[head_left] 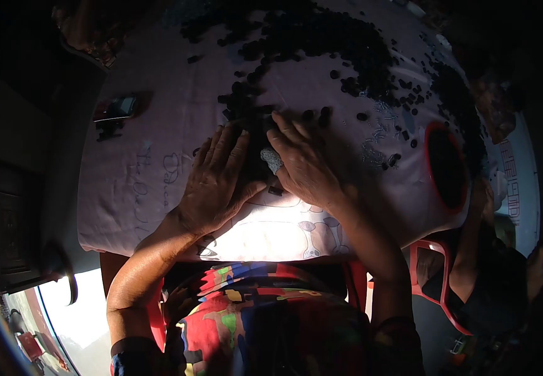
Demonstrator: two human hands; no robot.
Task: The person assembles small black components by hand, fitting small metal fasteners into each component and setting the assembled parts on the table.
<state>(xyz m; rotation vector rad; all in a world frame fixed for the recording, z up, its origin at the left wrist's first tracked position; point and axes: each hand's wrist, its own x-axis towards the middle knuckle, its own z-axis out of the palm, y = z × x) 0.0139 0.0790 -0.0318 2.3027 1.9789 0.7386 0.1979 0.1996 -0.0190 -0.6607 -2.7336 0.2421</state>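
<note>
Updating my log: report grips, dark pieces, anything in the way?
Left grip and right grip open, palms down, either side of dark pieces. Larger heap beyond. No obstruction visible.

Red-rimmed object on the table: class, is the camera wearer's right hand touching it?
Apart. The head view shows tablecloth, with small pieces scattered on it, between the right hand and the red-rimmed object.
</note>
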